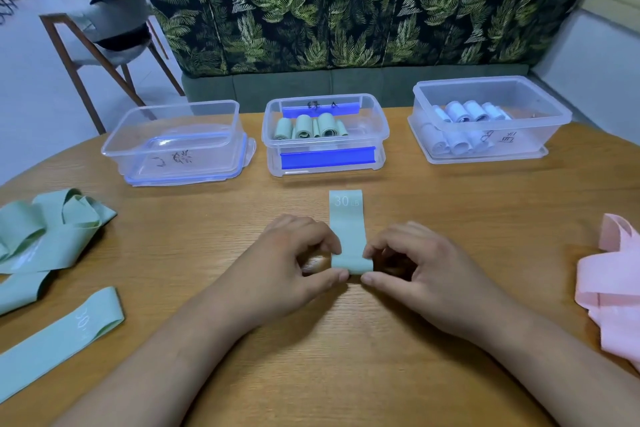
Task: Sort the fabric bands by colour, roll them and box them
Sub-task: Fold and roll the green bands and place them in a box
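Head view: a mint-green band is seen lying flat on the wooden worktop, stretched toward 12 o'clock, with "30 LB" printed at its far end. Its near end is turned up into the start of a roll, and that end is pinched from both sides. The grip of the left hand is closed on the 9 o'clock edge with thumb and curled fingers, and the grip of the right hand is closed on the 3 o'clock edge in the same way.

Three clear plastic boxes are set in a row beyond the band. The left box, at 11 o'clock, is marked with handwriting on its wall. The middle box, at 12 o'clock, is fitted with blue clips, and green rolls are packed side by side inside it. The right box, at 1 o'clock, is filled with pale rolls.

A heap of loose green bands is found at 9 o'clock, and a flat green band is laid at 8 o'clock, beside the left forearm. Pink bands are piled at 3 o'clock. A leaf-print sofa is seen behind the boxes
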A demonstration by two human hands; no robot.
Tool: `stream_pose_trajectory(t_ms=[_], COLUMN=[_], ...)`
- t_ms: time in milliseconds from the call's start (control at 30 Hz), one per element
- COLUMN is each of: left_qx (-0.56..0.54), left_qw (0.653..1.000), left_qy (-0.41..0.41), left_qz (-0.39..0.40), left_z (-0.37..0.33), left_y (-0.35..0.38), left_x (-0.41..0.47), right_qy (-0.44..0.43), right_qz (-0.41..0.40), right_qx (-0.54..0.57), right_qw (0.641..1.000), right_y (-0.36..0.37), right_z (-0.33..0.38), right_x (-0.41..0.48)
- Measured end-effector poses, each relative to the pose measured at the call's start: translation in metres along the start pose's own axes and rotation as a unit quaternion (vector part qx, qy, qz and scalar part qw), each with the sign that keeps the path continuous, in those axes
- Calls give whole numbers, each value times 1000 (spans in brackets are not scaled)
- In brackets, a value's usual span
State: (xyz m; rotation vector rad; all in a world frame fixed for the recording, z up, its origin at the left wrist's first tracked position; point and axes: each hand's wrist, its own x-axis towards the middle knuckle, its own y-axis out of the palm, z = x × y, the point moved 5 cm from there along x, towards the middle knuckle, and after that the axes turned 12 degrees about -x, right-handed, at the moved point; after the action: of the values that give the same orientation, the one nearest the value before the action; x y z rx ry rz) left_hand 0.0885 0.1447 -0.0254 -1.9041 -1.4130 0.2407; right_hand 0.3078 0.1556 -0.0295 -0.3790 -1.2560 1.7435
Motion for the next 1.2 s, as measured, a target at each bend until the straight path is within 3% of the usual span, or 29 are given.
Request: stream_pose_trajectory(t_ms=[367,667,867,1033,1200], left_qx=[16,48,61,82,74], left_qw=[1000,998,998,996,996], left_qy=[-11,26,1,-24,29], left_qz=[13,-8,-4,-10,-43], left_z=[3,-3,7,10,0], left_y=[-1,-1,-3,-2,-4], left_x=[2,4,4,5,7], right_qy=[35,43,-28,-11,7], right_qz=[-26,-31,-45,-49,-43], right_qx=[-20,-60,-69,-87,-78], right_qw=[999,997,996,995,996], right_y=[4,5,-3,0,1], right_z=[-6,-4,11,7,1], right_x=[5,8,7,9,13])
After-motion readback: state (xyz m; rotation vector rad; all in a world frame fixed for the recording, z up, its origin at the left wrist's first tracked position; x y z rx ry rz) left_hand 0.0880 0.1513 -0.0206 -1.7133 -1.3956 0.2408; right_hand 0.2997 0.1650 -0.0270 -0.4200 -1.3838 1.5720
